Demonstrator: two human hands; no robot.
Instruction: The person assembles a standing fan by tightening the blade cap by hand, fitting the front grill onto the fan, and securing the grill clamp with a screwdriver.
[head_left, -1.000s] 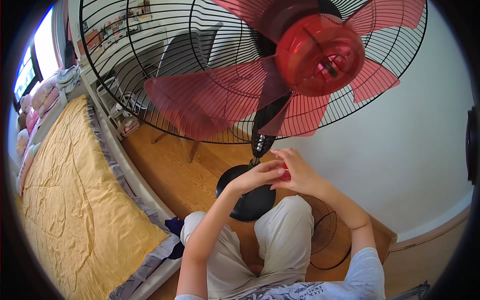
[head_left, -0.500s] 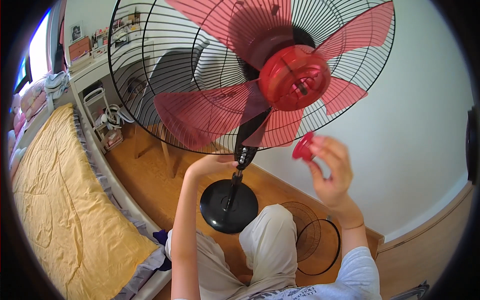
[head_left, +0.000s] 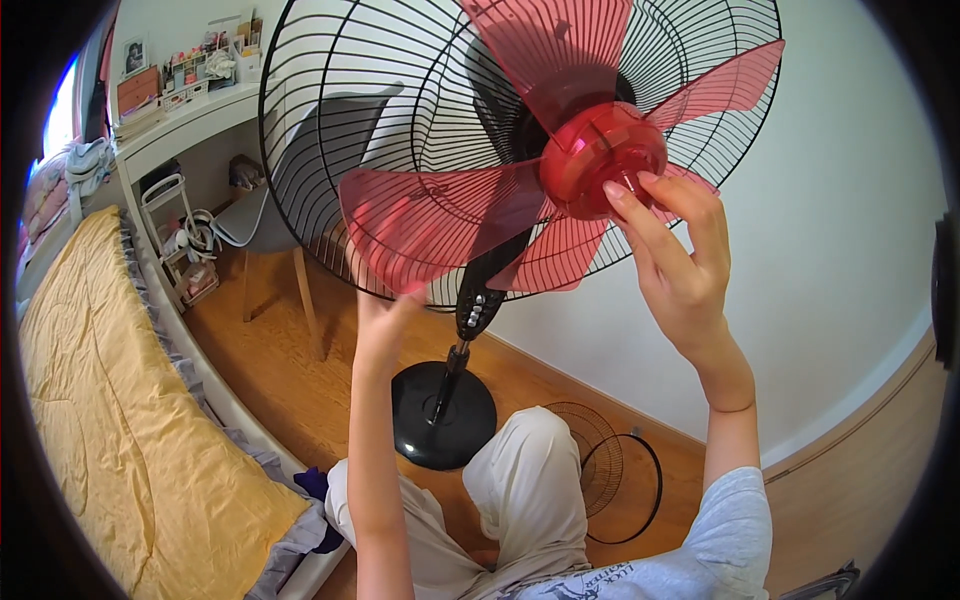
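A tall pedestal fan stands before me, with translucent red blades point(head_left: 440, 225) in front of a black wire rear grille point(head_left: 300, 140). Pinched in the fingertips of my right hand point(head_left: 680, 255) is a small red blade cap point(head_left: 630, 184). It sits against the middle of the red hub point(head_left: 590, 145); whether it is seated on the shaft is hidden. My left hand point(head_left: 382, 300) is at the lower edge of the left blade. Its fingers show blurred through the red plastic, stretched out and apart; I cannot tell whether they press on the blade or the grille.
The fan's round black base point(head_left: 443, 425) stands on the wooden floor by my knees. A loose front grille point(head_left: 600, 460) and a black ring point(head_left: 660, 490) lie right of my leg. A bed with a yellow cover point(head_left: 130, 420) lies left; a grey chair point(head_left: 245, 215) and white desk point(head_left: 190, 120) stand behind.
My right hand has brought the red cap up and left onto the hub. My left hand has left the fan's neck and risen to the lower left blade. The view has shifted slightly.
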